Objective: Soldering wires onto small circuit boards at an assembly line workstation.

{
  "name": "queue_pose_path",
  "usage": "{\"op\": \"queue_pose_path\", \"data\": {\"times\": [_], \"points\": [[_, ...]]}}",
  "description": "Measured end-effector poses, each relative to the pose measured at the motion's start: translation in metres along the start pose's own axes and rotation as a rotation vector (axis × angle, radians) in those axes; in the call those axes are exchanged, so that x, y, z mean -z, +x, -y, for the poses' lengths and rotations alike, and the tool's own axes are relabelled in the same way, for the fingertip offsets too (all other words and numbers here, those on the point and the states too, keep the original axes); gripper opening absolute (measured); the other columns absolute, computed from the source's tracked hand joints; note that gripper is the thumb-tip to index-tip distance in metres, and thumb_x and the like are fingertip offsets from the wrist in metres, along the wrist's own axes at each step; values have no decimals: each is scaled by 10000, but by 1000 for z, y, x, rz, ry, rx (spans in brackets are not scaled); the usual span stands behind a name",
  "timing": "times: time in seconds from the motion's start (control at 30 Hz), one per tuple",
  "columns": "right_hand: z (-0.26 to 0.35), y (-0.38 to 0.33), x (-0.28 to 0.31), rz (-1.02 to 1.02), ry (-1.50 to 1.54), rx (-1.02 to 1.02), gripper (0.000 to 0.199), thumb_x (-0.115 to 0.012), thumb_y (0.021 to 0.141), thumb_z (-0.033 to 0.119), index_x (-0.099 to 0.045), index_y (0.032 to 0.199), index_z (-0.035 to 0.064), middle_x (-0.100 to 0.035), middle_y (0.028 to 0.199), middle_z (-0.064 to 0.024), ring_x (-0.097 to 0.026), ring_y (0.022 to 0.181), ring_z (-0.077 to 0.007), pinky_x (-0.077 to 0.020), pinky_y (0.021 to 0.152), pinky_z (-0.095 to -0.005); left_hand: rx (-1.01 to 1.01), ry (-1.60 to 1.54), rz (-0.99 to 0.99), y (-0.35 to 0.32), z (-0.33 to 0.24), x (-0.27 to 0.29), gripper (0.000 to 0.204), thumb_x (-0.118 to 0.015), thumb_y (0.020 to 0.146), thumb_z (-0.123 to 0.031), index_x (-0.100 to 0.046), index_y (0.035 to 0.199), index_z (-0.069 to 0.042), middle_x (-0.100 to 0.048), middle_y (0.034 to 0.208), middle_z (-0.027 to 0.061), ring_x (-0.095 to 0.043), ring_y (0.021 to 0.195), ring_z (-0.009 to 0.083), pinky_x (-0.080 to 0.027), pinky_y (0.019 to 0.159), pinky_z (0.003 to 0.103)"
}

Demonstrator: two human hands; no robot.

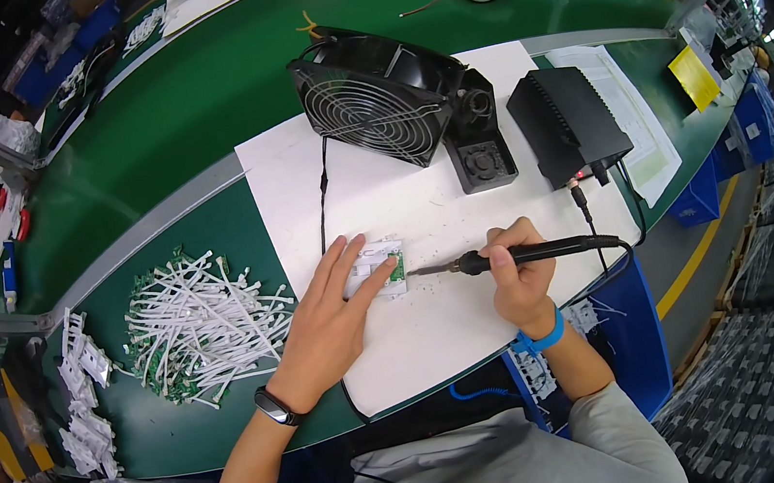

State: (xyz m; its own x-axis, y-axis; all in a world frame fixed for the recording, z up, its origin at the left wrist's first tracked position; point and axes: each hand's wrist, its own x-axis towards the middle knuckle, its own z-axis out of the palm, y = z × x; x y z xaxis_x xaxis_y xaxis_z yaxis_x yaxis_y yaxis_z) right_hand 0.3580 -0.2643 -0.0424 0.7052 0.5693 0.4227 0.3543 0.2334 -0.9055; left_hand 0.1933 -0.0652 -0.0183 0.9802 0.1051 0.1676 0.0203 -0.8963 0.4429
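Observation:
My left hand lies with its fingers stretched out over a small white plastic piece. One fingertip touches the small green circuit board at the piece's right end. My right hand is closed round the black handle of a soldering iron. Its thin tip points left and comes close to the board's right edge; whether they touch I cannot tell. Both hands are over a white sheet. To the left of my left hand lies a heap of white cables with small green boards among them.
A black fan with a wire guard stands behind my hands, beside a small black holder. The black soldering station is at the right, its cord running to the iron. White plastic parts lie far left. A blue bin sits below the table edge.

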Motion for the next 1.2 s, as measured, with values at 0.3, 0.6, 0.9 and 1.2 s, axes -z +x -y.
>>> {"op": "queue_pose_path", "data": {"times": [0.3, 0.6, 0.9, 1.2], "points": [[4, 2, -2, -320, 0, 61, 116, -566, 999, 91, -523, 945, -2, -514, 730, -33, -399, 630, -56, -313, 568, -231, -22, 196, -162, 10, -8, -10, 525, -735, 869, -181, -607, 1377, -139, -544, 1379, 192, -553, 1190, 347, -500, 963, 414], [-2, 11, 2, -315, -71, 169, 180, -573, 1039, 164, -519, 1139, 24, -508, 839, -48, -464, 681, -83, -355, 592, -219, 157, 333, -265, 37, -34, -36, 576, -759, 858, -394, -593, 1251, -8, -578, 1302, 230, -597, 911, 277, -533, 703, 323], [0, 6, 3, -211, -36, 124, 131, -697, 885, -40, -640, 1001, -17, -612, 844, -78, -526, 753, -105, -416, 683, -244, 40, 266, -282, 6, -39, -43, 519, -733, 891, -252, -585, 1293, 42, -538, 1364, 279, -600, 989, 326, -532, 792, 391], [-4, 1, -1, -90, -136, 81, 90, -673, 913, -27, -616, 982, -24, -636, 732, -86, -578, 602, -107, -439, 569, -230, 79, 271, -292, -2, -44, -54, 479, -687, 924, -214, -602, 1319, 43, -490, 1400, 373, -582, 1081, 365, -494, 825, 398]]}}
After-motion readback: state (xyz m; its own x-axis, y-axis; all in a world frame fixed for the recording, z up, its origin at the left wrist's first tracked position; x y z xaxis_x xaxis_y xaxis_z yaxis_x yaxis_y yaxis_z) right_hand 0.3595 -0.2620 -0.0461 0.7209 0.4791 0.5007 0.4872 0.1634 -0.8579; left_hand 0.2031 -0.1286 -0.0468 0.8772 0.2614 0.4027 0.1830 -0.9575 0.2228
